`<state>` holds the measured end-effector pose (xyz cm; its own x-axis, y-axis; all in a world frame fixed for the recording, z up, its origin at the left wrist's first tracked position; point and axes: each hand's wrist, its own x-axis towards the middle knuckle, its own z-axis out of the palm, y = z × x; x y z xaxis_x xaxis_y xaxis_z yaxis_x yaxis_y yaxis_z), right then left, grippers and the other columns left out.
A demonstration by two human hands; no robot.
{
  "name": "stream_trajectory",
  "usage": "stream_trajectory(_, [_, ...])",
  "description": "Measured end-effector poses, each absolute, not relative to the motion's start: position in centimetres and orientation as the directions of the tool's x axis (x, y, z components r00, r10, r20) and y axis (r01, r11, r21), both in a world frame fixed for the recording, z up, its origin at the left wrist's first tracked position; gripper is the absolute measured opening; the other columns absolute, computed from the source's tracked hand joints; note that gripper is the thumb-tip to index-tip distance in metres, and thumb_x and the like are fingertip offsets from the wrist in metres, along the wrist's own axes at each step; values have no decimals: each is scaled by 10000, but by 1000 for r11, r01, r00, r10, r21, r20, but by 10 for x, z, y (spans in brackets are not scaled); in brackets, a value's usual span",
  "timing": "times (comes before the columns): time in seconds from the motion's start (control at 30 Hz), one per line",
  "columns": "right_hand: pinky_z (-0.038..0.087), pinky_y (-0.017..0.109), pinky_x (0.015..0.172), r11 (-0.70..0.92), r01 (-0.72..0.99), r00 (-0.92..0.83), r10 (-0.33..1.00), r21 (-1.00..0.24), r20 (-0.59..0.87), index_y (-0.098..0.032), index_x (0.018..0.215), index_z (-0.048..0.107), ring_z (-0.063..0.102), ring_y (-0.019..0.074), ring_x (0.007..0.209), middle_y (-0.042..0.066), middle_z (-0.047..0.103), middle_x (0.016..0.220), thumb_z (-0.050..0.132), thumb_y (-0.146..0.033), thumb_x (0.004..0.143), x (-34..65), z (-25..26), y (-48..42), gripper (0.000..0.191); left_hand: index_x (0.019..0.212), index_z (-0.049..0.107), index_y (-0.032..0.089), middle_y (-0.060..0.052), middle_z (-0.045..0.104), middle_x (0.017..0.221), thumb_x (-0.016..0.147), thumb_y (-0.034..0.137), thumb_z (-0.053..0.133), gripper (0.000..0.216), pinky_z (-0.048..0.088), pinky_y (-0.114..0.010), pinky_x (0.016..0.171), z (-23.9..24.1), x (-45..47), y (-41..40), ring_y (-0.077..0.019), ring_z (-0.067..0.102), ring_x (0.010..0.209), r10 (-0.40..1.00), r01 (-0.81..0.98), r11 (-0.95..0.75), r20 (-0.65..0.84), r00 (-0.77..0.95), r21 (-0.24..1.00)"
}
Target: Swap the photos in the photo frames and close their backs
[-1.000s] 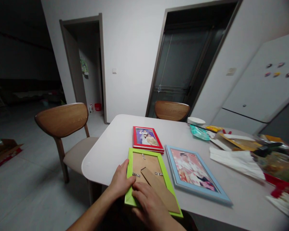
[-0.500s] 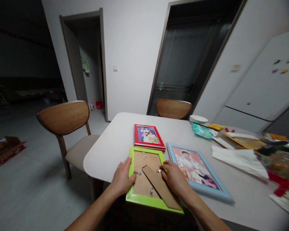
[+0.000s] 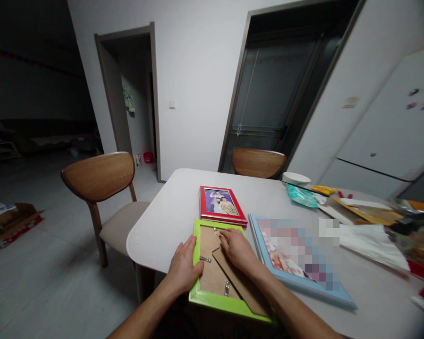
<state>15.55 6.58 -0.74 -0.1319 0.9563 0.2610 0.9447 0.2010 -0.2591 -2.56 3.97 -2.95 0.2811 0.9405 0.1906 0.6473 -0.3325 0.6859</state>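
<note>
A lime-green picture frame (image 3: 212, 301) lies face down at the near edge of the white table (image 3: 169, 212), its brown backing board and stand showing. My left hand (image 3: 184, 268) rests on the frame's left edge, fingers curled over it beside a small metal clip. My right hand (image 3: 237, 248) lies on the backing board, fingertips pinched at the metal clip near the frame's top edge.
A red framed photo (image 3: 222, 205) lies just beyond the green frame, a larger blue framed photo (image 3: 297, 263) to its right. Papers, packets and a white bowl (image 3: 296, 178) crowd the table's right side. Two wooden chairs (image 3: 102, 179) stand at the left and far sides.
My right hand has moved from the clip on the frame's right side up to the clip at its top edge. My left hand stays on the left edge.
</note>
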Motion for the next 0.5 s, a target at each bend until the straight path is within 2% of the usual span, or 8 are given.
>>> stream_trajectory(0.1, [318,269,729,136,957,-65,962,-258,266,-163,834,630,477,178,818,83,579,850,386,-233,777,144,-14,80,261,1236,329,133,-99,360,1295,648,190,472,608,165,-368,1012,-30,-25,40,-214,310,1188,943,651,-324,181,279,687])
stream_trajectory(0.2, [311,273,721,96,960,-22,962,-261,273,-181,873,622,458,183,845,78,561,888,389,-254,781,142,-20,85,261,1236,329,127,-103,365,1291,647,189,471,610,176,-360,1010,-29,-25,40,-214,314,1186,941,653,-330,186,282,682])
stream_trajectory(0.4, [310,275,724,119,956,-44,961,-267,272,-242,904,625,456,181,857,50,564,894,400,-270,779,142,-21,84,259,1235,328,97,-126,367,1285,650,185,463,607,199,-351,1003,-30,-25,41,-217,320,1182,934,650,-350,201,294,674])
stream_trajectory(0.5, [315,283,727,141,951,-64,961,-276,271,-217,903,632,470,186,842,66,574,874,398,-257,777,140,-16,82,269,1236,326,123,-112,367,1288,642,180,472,615,191,-347,1007,-31,-25,40,-208,316,1185,937,648,-343,200,286,679])
